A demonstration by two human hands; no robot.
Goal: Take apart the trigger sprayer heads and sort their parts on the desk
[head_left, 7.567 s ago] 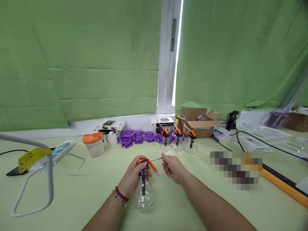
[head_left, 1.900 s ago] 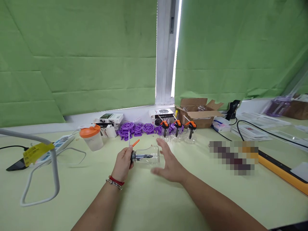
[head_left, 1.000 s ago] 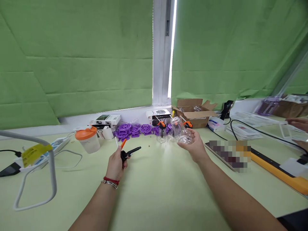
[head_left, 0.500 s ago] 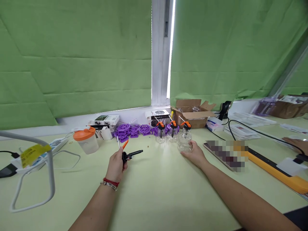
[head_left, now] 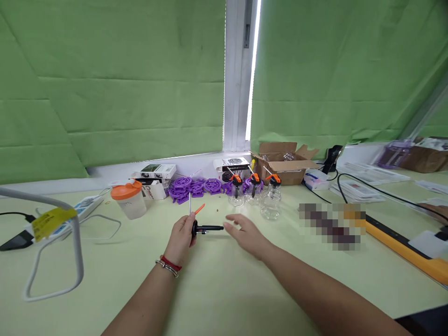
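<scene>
In my left hand is a black dispenser top with an orange lever and a thin pale spout, its dark tube pointing right. My fingers are closed around its round base. My right hand is open at the tube's tip, fingers apart and holding nothing; whether a finger touches the tip I cannot tell. Behind it a clear bottle stands upright with a similar orange-and-black top. Two more such bottles, one on the left and one in the middle, stand beside it.
Purple plastic pieces lie piled at the back near small boxes. An orange-lidded cup and a power strip are left. An open carton, cables and a yellow-black bar are right. Another person's hand is at far right.
My right hand has let go of the rightmost bottle and moved left towards the dispenser top. My left hand has shifted right with the top, its tube now nearly level.
</scene>
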